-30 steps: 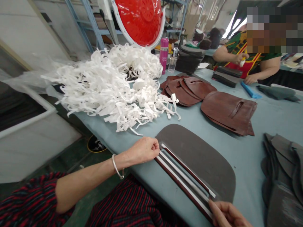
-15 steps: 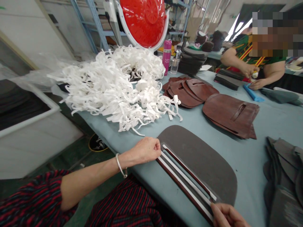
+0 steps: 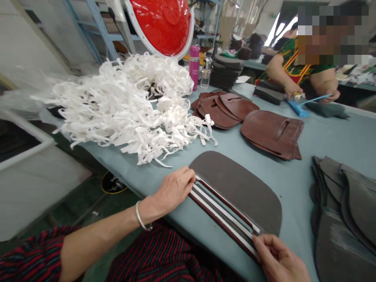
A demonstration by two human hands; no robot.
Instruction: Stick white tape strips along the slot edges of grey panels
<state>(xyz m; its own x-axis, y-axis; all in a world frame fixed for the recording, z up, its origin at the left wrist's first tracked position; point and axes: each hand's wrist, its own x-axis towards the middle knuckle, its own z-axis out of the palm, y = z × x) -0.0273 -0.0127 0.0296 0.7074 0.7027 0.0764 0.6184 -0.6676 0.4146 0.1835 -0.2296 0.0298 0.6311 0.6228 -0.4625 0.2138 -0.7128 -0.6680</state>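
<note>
Blue-grey worktop (image 3: 305, 145): left hand (image 3: 173, 190) and right hand (image 3: 279, 258) pinch limp white-and-brown strips (image 3: 223, 211) by their ends, atop a soft-looking dark grey panel (image 3: 235, 188).

white strip heap (image 3: 126, 109) | brown leather panels (image 3: 272, 133) | pink bottle (image 3: 194, 66)

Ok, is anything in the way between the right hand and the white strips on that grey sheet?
Nothing visible is. The right hand is on the near ends of the white strips, its fingers touching them at the edge of the grey sheet. The dark brown strips only lie alongside.
</note>
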